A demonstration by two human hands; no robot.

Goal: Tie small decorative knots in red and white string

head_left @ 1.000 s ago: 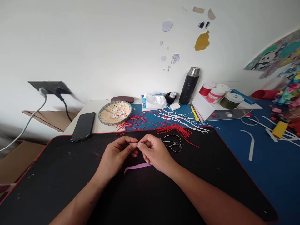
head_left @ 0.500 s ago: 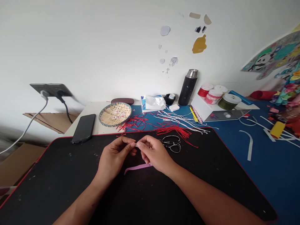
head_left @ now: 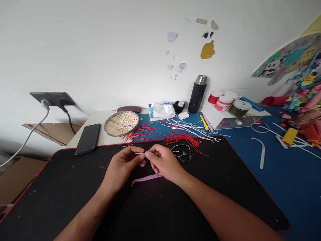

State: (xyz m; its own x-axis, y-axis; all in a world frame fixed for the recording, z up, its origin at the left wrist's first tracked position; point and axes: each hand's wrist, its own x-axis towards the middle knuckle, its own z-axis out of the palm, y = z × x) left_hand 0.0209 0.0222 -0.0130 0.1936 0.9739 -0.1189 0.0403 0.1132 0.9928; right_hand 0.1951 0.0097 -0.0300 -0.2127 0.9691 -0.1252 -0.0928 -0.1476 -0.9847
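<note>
My left hand [head_left: 122, 167] and my right hand [head_left: 165, 164] meet above the black mat, thumbs and forefingers pinched close together. Between the fingertips runs a thin white piece [head_left: 139, 153], like a short bit of cord; most of it is hidden by the fingers. Pink curved tweezers [head_left: 146, 178] extend leftward from beneath my right hand. Whether its lower fingers hold them I cannot tell. Just right of that hand lie black-handled scissors [head_left: 184, 155], their blades hidden.
Behind the mat [head_left: 200, 194] are red cords [head_left: 184, 139], white cords [head_left: 198, 129] and a woven basket [head_left: 110, 127] with small red-and-white pieces. A phone [head_left: 88, 139] lies left. A black flask [head_left: 197, 97], tissue pack [head_left: 162, 112] and paint jars [head_left: 239, 108] stand behind.
The view has shifted slightly. More of the thin white piece now shows above my left thumb. Both hands keep their pinch in nearly the same place.
</note>
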